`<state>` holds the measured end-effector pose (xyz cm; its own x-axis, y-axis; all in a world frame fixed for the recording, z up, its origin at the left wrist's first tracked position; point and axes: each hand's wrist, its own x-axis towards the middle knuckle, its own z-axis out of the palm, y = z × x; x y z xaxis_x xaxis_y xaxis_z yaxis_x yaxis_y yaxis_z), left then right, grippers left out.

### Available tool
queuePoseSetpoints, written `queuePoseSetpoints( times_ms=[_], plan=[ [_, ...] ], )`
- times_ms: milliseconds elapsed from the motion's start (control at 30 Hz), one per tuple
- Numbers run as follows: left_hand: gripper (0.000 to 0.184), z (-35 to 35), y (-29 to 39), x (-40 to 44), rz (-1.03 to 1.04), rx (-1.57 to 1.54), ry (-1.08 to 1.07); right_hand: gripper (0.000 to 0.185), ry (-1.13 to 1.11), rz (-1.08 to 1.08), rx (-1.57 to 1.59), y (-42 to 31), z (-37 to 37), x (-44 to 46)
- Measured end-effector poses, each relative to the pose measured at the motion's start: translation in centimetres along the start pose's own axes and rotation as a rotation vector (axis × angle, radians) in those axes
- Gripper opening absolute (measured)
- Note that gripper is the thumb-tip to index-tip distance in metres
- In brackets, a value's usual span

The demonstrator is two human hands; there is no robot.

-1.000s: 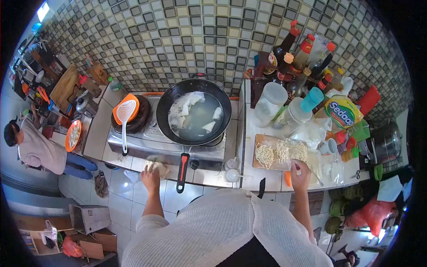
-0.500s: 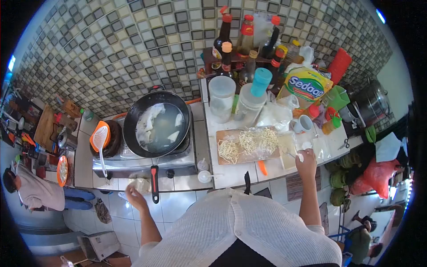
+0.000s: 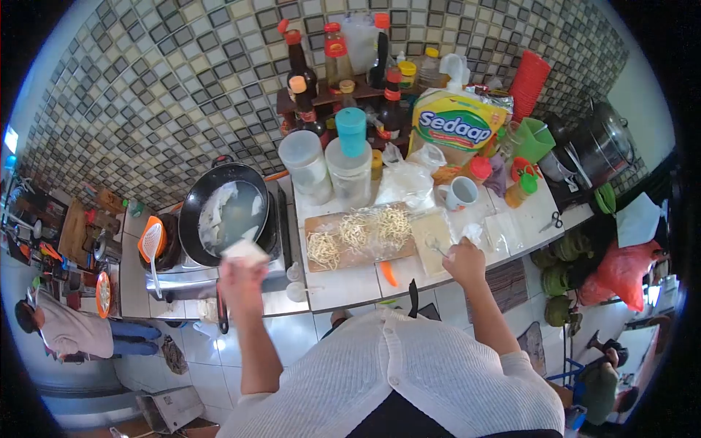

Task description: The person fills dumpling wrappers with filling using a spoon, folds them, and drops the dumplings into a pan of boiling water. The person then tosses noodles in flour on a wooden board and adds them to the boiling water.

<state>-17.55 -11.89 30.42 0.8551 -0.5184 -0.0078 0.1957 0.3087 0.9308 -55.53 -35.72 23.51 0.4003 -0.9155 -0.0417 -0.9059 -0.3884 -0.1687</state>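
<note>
My left hand [image 3: 242, 288] is raised by the front of the stove, blurred, with its fingers closed on a whitish flat piece [image 3: 247, 252]; its exact kind is unclear. Just behind it is the black frying pan [image 3: 191, 241], holding cloudy liquid and pale, soft pieces. On the right, my right hand [image 3: 467, 264] is closed around the handle of a small metal spoon [image 3: 437, 246]. The spoon's head lies over a pale yellowish sheet [image 3: 431, 228]. A crumpled white wad [image 3: 472, 233] sits beside the fingers. Left of the sheet, a wooden board [image 3: 339, 264] carries several heaps of noodles.
Clear canisters [image 3: 305, 171], sauce bottles [image 3: 298, 62] and a Sedaap pouch [image 3: 454, 128] stand behind the board. A white mug [image 3: 459, 193] and scissors [image 3: 553, 221] are further right. A slotted spatula [image 3: 152, 244] rests left of the pan. Another person [image 3: 73, 328] stands far left.
My left hand has come up and right from the counter's front edge, now with the whitish piece in it. The view has shifted right. My right hand stays beside the sheet.
</note>
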Motion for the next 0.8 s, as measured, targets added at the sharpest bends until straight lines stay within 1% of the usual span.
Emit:
queuePoseSetpoints(
  times_ms=[33,67,100,133,200,233,267,300,367,433,467,533,600,633,700,733,800],
  plan=[
    [0.029,2.2,-1.0,-1.3,-0.059,0.061,-0.123,0.014,0.039,-0.026,0.062,0.2,-0.4,0.2],
    [0.029,4.2,-2.2,-2.5,-0.133,0.071,-0.172,0.015,0.078,-0.053,0.123,0.5,-0.8,0.4],
    [0.029,5.3,-3.4,-3.3,-0.229,0.025,-0.267,0.015,0.078,-0.052,0.124,1.0,-1.2,0.7],
    [0.029,6.6,-4.3,-4.2,-0.33,0.007,-0.28,0.014,0.063,-0.04,0.161,1.4,-1.5,1.1],
    [0.032,8.7,-5.2,-5.8,-0.45,-0.016,-0.315,0.013,0.046,-0.031,0.2,2.1,-1.4,1.3],
    [0.032,9.2,-5.7,-6.3,-0.45,-0.015,-0.312,0.012,0.103,-0.073,0.178,2.4,-1.1,1.2],
    [0.035,9.7,-6.4,-6.7,-0.501,-0.04,-0.33,0.011,0.159,-0.117,0.156,2.6,-0.8,1.1],
    [0.037,10.0,-6.7,-7.1,-0.552,-0.066,-0.347,0.011,0.156,-0.122,0.156,2.7,-0.5,0.9],
    [0.04,10.9,-6.6,-7.6,-0.575,-0.068,-0.349,0.013,0.037,-0.132,0.102,2.6,0.1,0.2],
    [0.043,11.4,-6.9,-8.1,-0.594,-0.068,-0.353,0.014,0.019,-0.164,0.135,2.2,0.1,-0.4],
    [0.044,11.6,-7.4,-8.2,-0.6,-0.118,-0.35,0.015,0.003,-0.19,0.167,1.9,0.0,-0.6],
    [0.046,12.3,-7.7,-8.5,-0.601,-0.167,-0.349,0.015,-0.029,-0.172,0.194,1.8,-0.4,-0.5],
    [0.047,13.7,-7.7,-8.9,-0.606,-0.209,-0.369,0.018,-0.131,-0.108,0.35,2.2,-0.5,-0.3],
    [0.047,14.2,-8.0,-9.0,-0.603,-0.207,-0.37,0.018,-0.129,-0.11,0.353,2.8,0.0,0.0],
    [0.048,14.9,-9.0,-9.1,-0.599,-0.263,-0.401,0.021,-0.233,-0.134,0.621,4.7,1.1,1.0],
    [0.048,15.2,-9.5,-9.2,-0.597,-0.261,-0.4,0.021,-0.233,-0.136,0.623,5.4,1.2,1.2],
    [0.047,15.8,-10.5,-9.3,-0.589,-0.243,-0.404,0.022,-0.322,-0.141,0.795,6.6,1.2,1.6]
  ],
)
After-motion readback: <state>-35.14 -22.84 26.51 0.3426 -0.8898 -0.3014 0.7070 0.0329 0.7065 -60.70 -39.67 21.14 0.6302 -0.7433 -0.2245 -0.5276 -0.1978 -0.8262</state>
